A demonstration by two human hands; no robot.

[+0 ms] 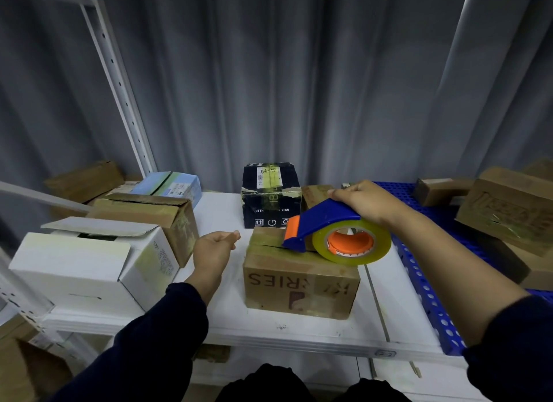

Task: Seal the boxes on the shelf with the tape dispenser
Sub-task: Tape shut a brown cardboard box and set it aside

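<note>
A brown cardboard box (pixel 299 285) with upside-down red print stands on the white shelf (pixel 299 333), tape across its closed top flaps. My right hand (pixel 368 201) grips the blue and orange tape dispenser (pixel 335 231) from above. The dispenser's front end rests on the box's top seam, and its yellowish tape roll sits over the box's right edge. My left hand (pixel 214 249) hovers just left of the box with loosely curled fingers, holding nothing and not touching it.
A black box (pixel 270 195) stands behind the brown one. At left sit a white box (pixel 89 264) with a raised flap, a brown box (pixel 149 216) and a blue box (pixel 170 186). More brown boxes (pixel 505 210) lie on a blue perforated shelf (pixel 425 282) at right.
</note>
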